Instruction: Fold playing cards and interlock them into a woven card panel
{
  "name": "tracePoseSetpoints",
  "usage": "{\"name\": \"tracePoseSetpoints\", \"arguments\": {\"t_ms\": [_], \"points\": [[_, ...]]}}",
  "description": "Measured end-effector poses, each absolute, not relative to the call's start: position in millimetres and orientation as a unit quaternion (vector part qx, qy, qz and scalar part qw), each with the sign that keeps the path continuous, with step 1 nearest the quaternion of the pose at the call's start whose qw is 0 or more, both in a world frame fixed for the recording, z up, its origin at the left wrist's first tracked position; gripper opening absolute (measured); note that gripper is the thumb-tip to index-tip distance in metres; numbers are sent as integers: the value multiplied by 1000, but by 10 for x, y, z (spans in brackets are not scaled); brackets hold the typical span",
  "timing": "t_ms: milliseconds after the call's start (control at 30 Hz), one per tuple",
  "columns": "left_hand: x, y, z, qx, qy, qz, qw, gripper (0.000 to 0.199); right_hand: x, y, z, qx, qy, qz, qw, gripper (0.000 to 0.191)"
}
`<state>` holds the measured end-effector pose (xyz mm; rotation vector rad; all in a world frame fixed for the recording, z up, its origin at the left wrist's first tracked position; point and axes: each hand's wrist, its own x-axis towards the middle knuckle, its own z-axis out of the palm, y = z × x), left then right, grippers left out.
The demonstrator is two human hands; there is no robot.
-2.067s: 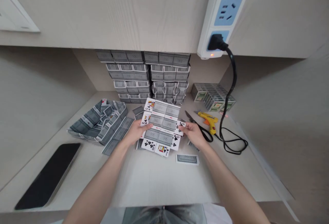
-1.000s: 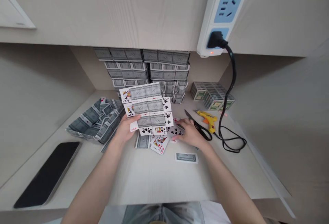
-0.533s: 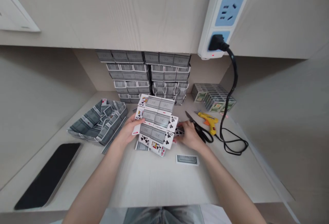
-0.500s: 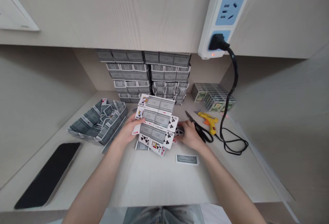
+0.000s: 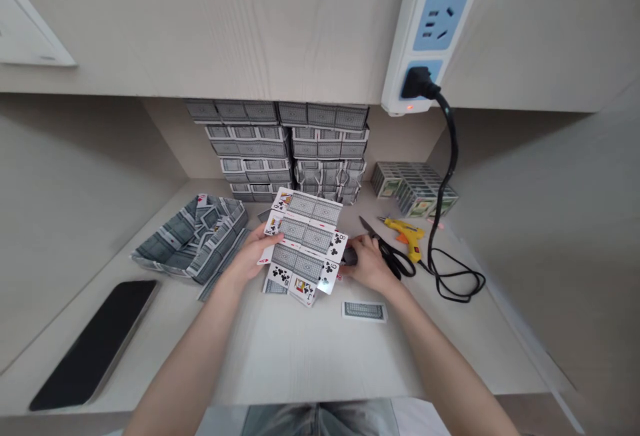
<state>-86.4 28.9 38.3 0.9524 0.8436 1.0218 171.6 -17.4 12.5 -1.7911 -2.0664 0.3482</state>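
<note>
Grey-backed card panel [image 5: 306, 234] juts rightward — clasped in the left hand [image 5: 251, 254].

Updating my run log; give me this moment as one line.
left hand: holding card panel; right hand: at dark object, identity unclear; glue gun: beside scissors

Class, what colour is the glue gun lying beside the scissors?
The glue gun is yellow, with an orange trigger, as the head view shows.
</note>
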Motion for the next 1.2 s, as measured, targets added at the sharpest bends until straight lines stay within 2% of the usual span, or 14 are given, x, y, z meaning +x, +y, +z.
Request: {"name": "tracePoseSetpoints", "arguments": {"t_ms": [200, 367, 600, 733, 900, 967, 1067, 1200], "points": [[-893, 303, 393, 423, 375, 462, 683, 43, 1675, -214, 159, -642, -736, 117, 178, 40], [-926, 318, 397, 429, 369, 476, 674, 43, 1675, -222, 190, -638, -746, 99, 166, 58], [-963, 337, 403, 427, 378, 487, 662, 43, 1633, -232, 185, -637, -742, 103, 182, 51], [-975, 350, 398, 421, 385, 489, 660, 44, 1621, -207, 171, -643, -705, 140, 267, 50], [-977, 350, 386, 426, 389, 482, 659, 44, 1656, -135, 228, -548, -591, 288, 517, 53], [-971, 341, 386, 434, 384, 477, 661, 43, 1670, -111, 254, -496, -535, 359, 582, 56], [-961, 327, 390, 439, 384, 466, 665, 42, 1683, -88, 266, -467, -469, 423, 620, 58], [-959, 322, 395, 441, 391, 454, 669, 41, 1697, -70, 243, -471, -422, 436, 640, 58]]}}
